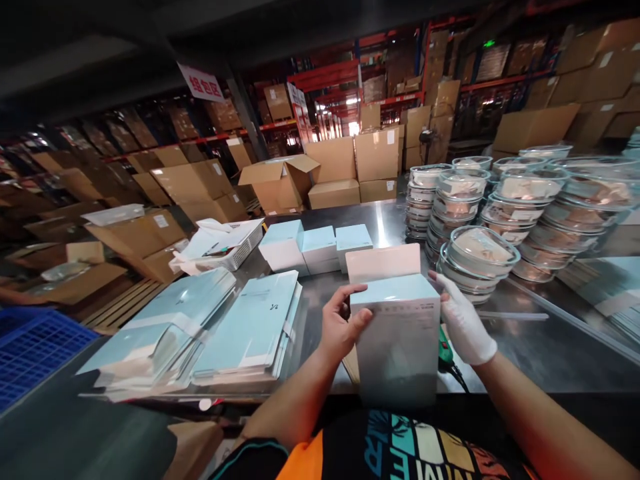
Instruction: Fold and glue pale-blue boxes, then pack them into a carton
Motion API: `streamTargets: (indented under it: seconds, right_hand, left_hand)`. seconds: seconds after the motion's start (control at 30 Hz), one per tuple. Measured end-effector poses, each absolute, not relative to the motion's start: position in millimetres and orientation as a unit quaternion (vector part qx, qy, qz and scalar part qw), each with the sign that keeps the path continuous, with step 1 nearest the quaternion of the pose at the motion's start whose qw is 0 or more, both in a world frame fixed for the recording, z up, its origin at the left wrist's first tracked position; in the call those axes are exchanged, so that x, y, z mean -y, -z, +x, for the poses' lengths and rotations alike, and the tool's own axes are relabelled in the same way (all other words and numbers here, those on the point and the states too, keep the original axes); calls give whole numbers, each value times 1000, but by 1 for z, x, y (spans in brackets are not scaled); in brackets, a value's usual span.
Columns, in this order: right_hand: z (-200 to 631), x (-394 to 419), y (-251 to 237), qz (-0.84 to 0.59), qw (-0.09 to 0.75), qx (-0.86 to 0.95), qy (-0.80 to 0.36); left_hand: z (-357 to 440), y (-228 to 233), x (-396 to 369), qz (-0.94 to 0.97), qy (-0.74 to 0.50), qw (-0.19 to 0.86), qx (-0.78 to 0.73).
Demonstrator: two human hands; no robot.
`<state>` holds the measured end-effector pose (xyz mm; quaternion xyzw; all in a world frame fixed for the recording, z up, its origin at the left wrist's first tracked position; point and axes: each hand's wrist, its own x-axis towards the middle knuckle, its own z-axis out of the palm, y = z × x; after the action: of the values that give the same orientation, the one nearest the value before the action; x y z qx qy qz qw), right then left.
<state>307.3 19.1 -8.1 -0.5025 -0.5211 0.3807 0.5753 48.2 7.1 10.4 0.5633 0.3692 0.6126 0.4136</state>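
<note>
One upright box (397, 343) is between the hands at the near edge of the bench (525, 363): pale blue on top, greyish-white in front with faint small print, a plain flap (384, 263) standing behind. The grip is box-wide, left hand (345, 323) curled, white-gloved right hand (465, 320) straighter, holding opposite sides.

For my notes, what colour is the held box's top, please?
The box top is pale blue, clearest in head view.
</note>
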Motion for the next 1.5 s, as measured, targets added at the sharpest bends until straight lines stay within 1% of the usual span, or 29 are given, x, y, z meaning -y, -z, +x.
streamTargets:
  seconds: [0.07, 0.13, 0.23, 0.4, 0.47, 0.6, 0.77, 0.87, 0.97, 1.03, 1.1, 1.13, 1.17, 1.2, 1.27, 1.3, 1.33, 1.37, 1.4, 1.5]
  right_hand:
    - [292, -16, -18, -440, 577, 509, -463]
    - [285, -14, -34, -432, 563, 516, -479]
    - [289, -8, -36, -443, 548, 562, -433]
    - [305, 8, -16, -401, 519, 688, -311]
    - [306, 15, -15, -364, 504, 725, -296]
    - [305, 21, -23, -317, 476, 763, -301]
    - [309, 15, -26, -269, 467, 806, -247]
    - [305, 17, -24, -262, 459, 828, -189]
    - [292, 21, -24, -252, 440, 854, -116]
    - [289, 19, -26, -235, 412, 873, -111]
    - [302, 9, -30, -245, 390, 879, -127]
    - [316, 0, -32, -277, 387, 872, -117]
    - [333, -11, -33, -329, 391, 855, -91]
    - [354, -25, -33, -398, 395, 827, -40]
    - [398, -54, -30, -561, 376, 734, 70]
    - [418, -68, -27, -619, 355, 695, 90]
    - [435, -80, -24, -653, 340, 671, 87]
    - [448, -91, -22, -671, 335, 657, 79]
    - [458, -99, -21, -678, 338, 649, 70]
    - [468, -112, -29, -680, 390, 615, 87]
  left_hand:
    - [52, -9, -7, 585, -611, 395, -357]
    - [54, -7, -7, 605, -609, 384, -340]
    - [54, -1, -11, 631, -605, 368, -318]
    - [47, 4, -19, 619, -660, 344, -251]
    - [43, 0, -20, 659, -641, 330, -212]
    - [35, -11, -22, 779, -549, 270, -138]
    - [31, -12, -28, 800, -557, 207, -85]
    - [24, -26, -30, 848, -489, 171, -112]
    - [20, -56, -26, 916, -352, 98, -165]
    - [19, -76, -20, 947, -257, 83, -174]
    - [13, -88, -14, 957, -216, 86, -176]
    - [8, -91, -14, 949, -233, 83, -195]
    - [1, -92, -15, 928, -281, 79, -231]
    - [-7, -90, -18, 887, -359, 80, -278]
    - [-24, -81, -28, 743, -563, 95, -349]
    - [-31, -73, -35, 653, -656, 112, -362]
    - [-35, -64, -42, 572, -722, 140, -363]
    - [-38, -54, -48, 509, -760, 182, -361]
    - [-38, -43, -53, 463, -772, 235, -366]
    - [-28, -4, -55, 371, -732, 391, -416]
